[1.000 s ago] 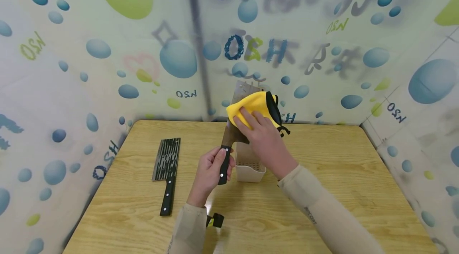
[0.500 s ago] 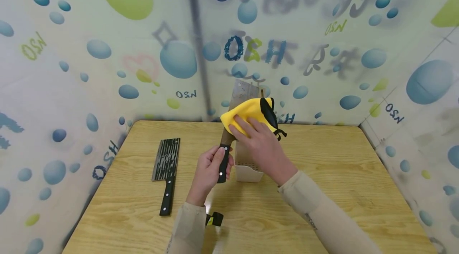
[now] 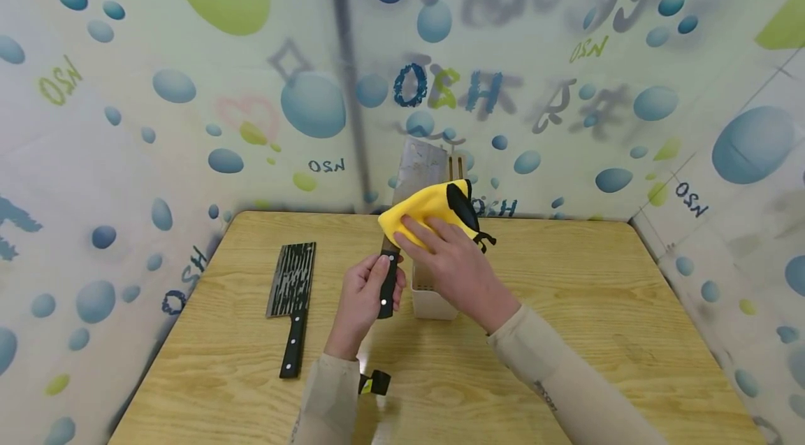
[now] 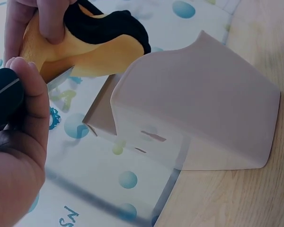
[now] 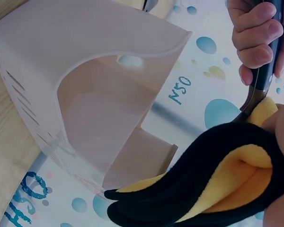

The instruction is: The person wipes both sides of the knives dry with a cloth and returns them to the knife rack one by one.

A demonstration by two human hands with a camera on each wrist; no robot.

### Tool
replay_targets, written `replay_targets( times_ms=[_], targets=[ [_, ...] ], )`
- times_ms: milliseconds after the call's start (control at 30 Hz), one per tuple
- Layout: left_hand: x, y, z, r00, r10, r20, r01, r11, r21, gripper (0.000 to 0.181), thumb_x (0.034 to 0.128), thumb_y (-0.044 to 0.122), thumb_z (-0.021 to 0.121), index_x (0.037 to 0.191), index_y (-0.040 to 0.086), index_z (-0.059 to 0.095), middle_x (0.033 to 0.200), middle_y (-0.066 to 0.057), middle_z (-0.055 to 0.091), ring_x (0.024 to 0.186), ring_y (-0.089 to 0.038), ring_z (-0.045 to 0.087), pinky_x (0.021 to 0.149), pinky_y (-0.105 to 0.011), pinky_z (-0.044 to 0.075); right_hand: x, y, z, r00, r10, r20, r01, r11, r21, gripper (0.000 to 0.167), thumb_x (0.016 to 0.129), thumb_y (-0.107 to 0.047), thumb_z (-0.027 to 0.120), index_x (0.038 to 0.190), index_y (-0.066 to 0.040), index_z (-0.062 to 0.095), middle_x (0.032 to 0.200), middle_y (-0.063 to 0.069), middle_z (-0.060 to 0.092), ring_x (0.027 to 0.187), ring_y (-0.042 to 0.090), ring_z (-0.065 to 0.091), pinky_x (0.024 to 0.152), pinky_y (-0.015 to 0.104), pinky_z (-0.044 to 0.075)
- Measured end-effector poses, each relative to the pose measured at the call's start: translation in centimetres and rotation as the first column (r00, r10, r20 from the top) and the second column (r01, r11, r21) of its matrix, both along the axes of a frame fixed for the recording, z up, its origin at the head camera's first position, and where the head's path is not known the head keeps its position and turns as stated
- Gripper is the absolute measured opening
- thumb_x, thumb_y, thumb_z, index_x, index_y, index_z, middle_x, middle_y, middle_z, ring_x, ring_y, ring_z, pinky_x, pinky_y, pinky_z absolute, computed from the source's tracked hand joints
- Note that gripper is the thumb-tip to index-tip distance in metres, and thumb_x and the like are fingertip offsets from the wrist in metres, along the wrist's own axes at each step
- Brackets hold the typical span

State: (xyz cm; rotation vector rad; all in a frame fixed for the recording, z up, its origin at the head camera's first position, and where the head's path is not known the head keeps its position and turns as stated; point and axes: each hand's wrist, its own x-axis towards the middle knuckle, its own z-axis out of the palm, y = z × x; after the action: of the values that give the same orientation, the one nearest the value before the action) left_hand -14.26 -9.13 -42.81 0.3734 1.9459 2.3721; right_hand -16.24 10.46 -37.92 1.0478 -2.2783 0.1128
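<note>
A cleaver is held up in front of the wall, blade upward and leaning slightly right. My left hand grips its black riveted handle, the thumb lying along it. Across the lower blade lies a yellow cloth with black trim. My right hand holds this cloth against the blade near the handle. From the left wrist, the cloth appears folded around the blade, of which only a sliver shows. In the right wrist view, the cloth's black edge hides most of the blade.
Behind my hands stands a beige holder on the wooden table. A second cleaver with a black-streaked blade lies at the left. Near my left sleeve is a small black object. A patterned wall borders the table's back.
My right hand and the cloth have slid down and left along the blade toward the handle, uncovering more of the upper blade. The cleaver has shifted slightly left with my left hand.
</note>
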Motion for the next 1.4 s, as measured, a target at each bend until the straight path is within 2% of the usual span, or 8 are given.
replay_targets(
  times_ms=[200, 533, 833, 1033, 1233, 1400],
  targets=[
    [0.0, 0.0, -0.1, 1.0, 0.013, 0.021, -0.013, 1.0, 0.005, 0.042, 0.1127, 0.032, 0.043, 0.119, -0.006, 0.061, 0.083, -0.01, 0.062, 0.058, -0.014, 0.057, 0.054, -0.025, 0.055, 0.2, 0.0, -0.2, 1.0, 0.014, 0.018, -0.014, 1.0, -0.008, 0.063, 0.087, 0.006, 0.076, 0.143, -0.019, 0.062, 0.151, 0.005, 0.056, 0.125, 0.03, 0.056, 0.106, 0.041, 0.05],
    [0.0, 0.0, 0.0, 1.0, 0.013, 0.005, -0.013, 1.0, -0.012, 0.042, 0.1131, 0.03, 0.042, 0.117, -0.006, 0.061, 0.082, -0.01, 0.062, 0.057, -0.013, 0.057, 0.053, -0.025, 0.055, 0.1, 0.1, -0.3, 1.0, -0.003, 0.006, 0.003, 1.0, 0.002, 0.062, 0.088, 0.005, 0.075, 0.143, -0.019, 0.063, 0.15, 0.005, 0.057, 0.125, 0.03, 0.055, 0.106, 0.043, 0.05],
    [0.2, 0.2, 0.1, 1.0, -0.015, -0.018, 0.015, 1.0, -0.008, 0.039, 0.1131, 0.024, 0.042, 0.118, -0.01, 0.06, 0.081, -0.008, 0.062, 0.057, -0.012, 0.057, 0.052, -0.024, 0.053, -0.7, 0.4, 0.0, 0.998, -0.035, -0.059, 0.036, 0.999, 0.013, 0.07, 0.077, -0.002, 0.085, 0.142, -0.017, 0.062, 0.15, 0.008, 0.056, 0.121, 0.033, 0.056, 0.098, 0.045, 0.053],
    [0.3, 0.4, 0.1, 0.999, -0.034, -0.017, 0.034, 0.999, -0.007, 0.038, 0.1128, 0.022, 0.042, 0.118, -0.011, 0.06, 0.08, -0.007, 0.062, 0.057, -0.011, 0.056, 0.051, -0.025, 0.053, -1.1, 0.7, 0.5, 0.997, -0.059, -0.053, 0.059, 0.998, 0.0, 0.066, 0.084, 0.004, 0.081, 0.143, -0.018, 0.061, 0.151, 0.009, 0.054, 0.123, 0.033, 0.055, 0.095, 0.046, 0.053],
    [0.3, 0.6, 0.1, 0.998, -0.051, -0.021, 0.051, 0.999, -0.013, 0.037, 0.1126, 0.022, 0.042, 0.118, -0.011, 0.059, 0.081, -0.007, 0.061, 0.057, -0.011, 0.057, 0.051, -0.025, 0.054, -1.5, 0.9, 0.9, 0.996, -0.084, -0.044, 0.084, 0.996, -0.001, 0.069, 0.082, 0.001, 0.084, 0.143, -0.018, 0.06, 0.15, 0.01, 0.055, 0.123, 0.035, 0.054, 0.088, 0.046, 0.052],
    [0.3, 0.5, 0.0, 0.998, -0.063, -0.031, 0.062, 0.998, -0.023, 0.041, 0.113, 0.022, 0.041, 0.12, -0.015, 0.057, 0.081, -0.009, 0.061, 0.058, -0.011, 0.057, 0.052, -0.025, 0.054, -1.9, 1.1, 1.3, 0.993, -0.112, -0.025, 0.112, 0.994, 0.002, 0.065, 0.086, 0.002, 0.078, 0.145, -0.018, 0.059, 0.151, 0.01, 0.054, 0.123, 0.035, 0.054, 0.087, 0.045, 0.051]
  ],
)
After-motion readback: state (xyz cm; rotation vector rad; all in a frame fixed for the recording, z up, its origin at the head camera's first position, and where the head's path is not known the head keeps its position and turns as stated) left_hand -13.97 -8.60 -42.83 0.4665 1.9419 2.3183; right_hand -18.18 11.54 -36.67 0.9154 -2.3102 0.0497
